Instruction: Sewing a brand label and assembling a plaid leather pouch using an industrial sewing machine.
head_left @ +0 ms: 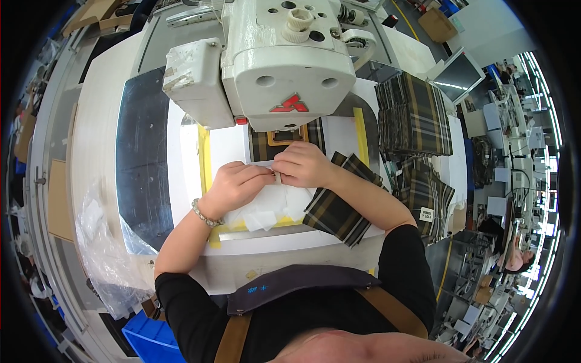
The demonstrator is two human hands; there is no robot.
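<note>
My left hand point(235, 187) and my right hand point(302, 165) meet in front of the sewing machine head point(284, 85). Fingertips of both are pinched together on a small pale piece point(278, 177), too small to tell whether it is a label or paper. Just beyond them, dark plaid fabric point(259, 146) lies under the machine, with a tan frame point(278, 143) over it. Several white paper-like pieces point(266, 202) are spread below my hands. A folded plaid piece point(339, 215) lies beneath my right forearm.
A tall stack of plaid fabric pieces point(417, 115) stands to the right. Nearer me is another plaid pile point(423, 187) bearing a white label point(426, 215). Yellow tape strips point(363, 136) border the white work surface. Clear plastic point(106, 254) hangs at left above a blue crate point(151, 339).
</note>
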